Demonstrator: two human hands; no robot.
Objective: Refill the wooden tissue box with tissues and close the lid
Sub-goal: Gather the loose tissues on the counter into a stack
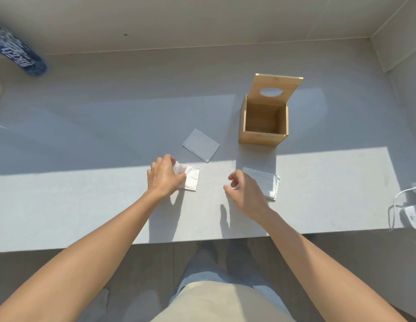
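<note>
Head view, table (86,205): pale slab; far parts lie in shade.
Box (263,123): at 1 o'clock, wooden, rigid, empty, lid (278,88) hinged upright; judged easy to tip shut.
Tissues: three folded stacks, at 12 (201,145), left (190,180) and right (268,183); soft, light, likely to fan apart, so pinch whole edges.
Left hand (164,175): fingers pressing on the left stack's corner.
Right hand (245,190): loosely curled, empty, beside the right stack.
Hidden: sheet counts; a blurred bottle (18,54) at 10.

Grey countertop (86,194), blue printed pkg (18,54) far left, white device (413,216) w/ cable (394,205) at right edge
</note>
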